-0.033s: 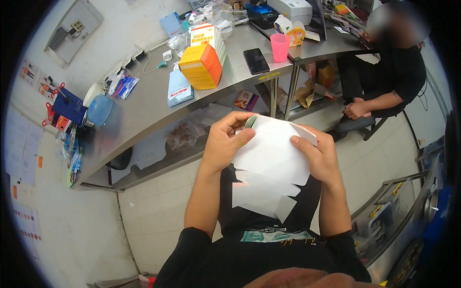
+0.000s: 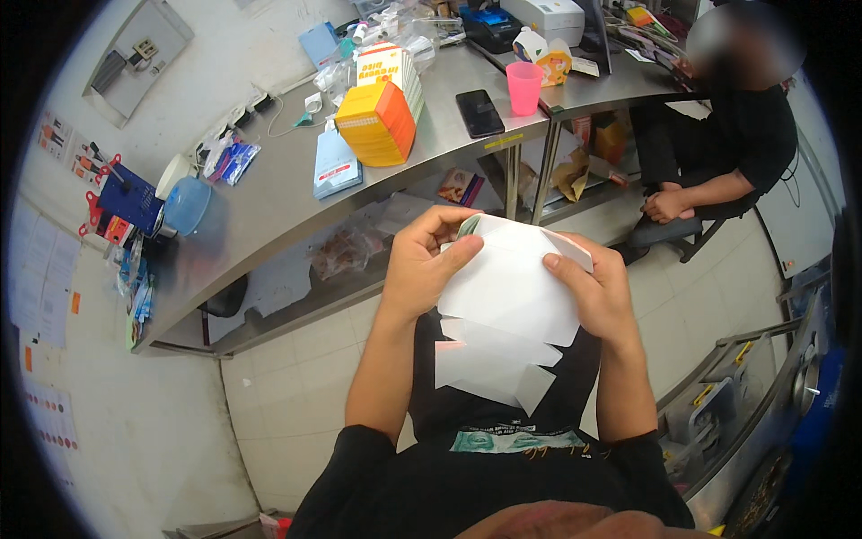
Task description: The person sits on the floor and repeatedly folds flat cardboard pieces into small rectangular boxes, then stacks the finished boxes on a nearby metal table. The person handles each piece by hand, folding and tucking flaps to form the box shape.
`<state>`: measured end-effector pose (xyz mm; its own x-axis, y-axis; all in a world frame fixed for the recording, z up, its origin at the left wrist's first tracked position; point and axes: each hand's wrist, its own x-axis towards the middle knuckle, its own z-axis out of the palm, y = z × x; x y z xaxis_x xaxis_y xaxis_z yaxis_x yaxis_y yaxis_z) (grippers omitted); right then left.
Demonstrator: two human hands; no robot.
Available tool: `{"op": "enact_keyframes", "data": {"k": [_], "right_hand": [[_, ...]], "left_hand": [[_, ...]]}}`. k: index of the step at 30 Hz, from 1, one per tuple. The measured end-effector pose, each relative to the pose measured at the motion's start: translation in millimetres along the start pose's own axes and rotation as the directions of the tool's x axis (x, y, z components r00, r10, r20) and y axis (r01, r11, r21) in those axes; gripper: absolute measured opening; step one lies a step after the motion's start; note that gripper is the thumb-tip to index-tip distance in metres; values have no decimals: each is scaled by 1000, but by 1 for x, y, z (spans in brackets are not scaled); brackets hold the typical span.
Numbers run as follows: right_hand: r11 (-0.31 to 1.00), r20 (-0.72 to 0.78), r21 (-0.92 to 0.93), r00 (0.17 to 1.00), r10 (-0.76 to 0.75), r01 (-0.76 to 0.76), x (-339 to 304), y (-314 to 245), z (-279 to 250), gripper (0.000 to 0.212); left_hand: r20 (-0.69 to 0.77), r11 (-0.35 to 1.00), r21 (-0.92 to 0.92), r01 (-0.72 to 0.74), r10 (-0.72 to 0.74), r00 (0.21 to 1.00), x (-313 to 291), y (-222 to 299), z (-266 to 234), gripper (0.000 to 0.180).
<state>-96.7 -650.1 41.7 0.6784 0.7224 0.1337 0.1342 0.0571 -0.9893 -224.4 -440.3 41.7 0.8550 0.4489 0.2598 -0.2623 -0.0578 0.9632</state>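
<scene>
A white cardboard box blank [image 2: 512,287] with cut flaps is held up in front of my body, its plain side facing me. My left hand [image 2: 435,256] grips its upper left edge, thumb on the face and fingers behind, where a curled greenish flap shows. On the right edge, my right hand [image 2: 593,283] holds it with the thumb on the front and the fingers mostly hidden. Below, the notched lower flaps [image 2: 494,364] hang over my lap. Whether more than one blank is in my hands I cannot tell.
On the steel counter [image 2: 269,193] stand stacked orange and yellow cartons [image 2: 377,126], a blue-white box [image 2: 337,166], a black phone [image 2: 479,114] and a pink cup [image 2: 523,88]. A blue bowl [image 2: 189,207] sits at left. Another person [image 2: 718,153] sits at right, hands clasped. Metal racks [image 2: 727,386] stand lower right.
My left thumb has shifted slightly to the right and up over the face of the blank. My right hand and the blank stay almost where they were.
</scene>
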Motion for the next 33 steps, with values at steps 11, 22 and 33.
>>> {"op": "enact_keyframes", "data": {"k": [11, 22, 33], "right_hand": [[985, 65, 164, 997, 51, -61, 12, 7, -7, 36], [973, 52, 224, 997, 50, -60, 14, 13, -14, 37], [989, 99, 145, 995, -28, 13, 6, 6, -1, 35]], "left_hand": [[-71, 989, -138, 60, -71, 995, 15, -15, -3, 29], [-169, 998, -55, -12, 3, 986, 11, -6, 11, 12], [-209, 671, 734, -103, 367, 906, 15, -11, 40, 9]]}}
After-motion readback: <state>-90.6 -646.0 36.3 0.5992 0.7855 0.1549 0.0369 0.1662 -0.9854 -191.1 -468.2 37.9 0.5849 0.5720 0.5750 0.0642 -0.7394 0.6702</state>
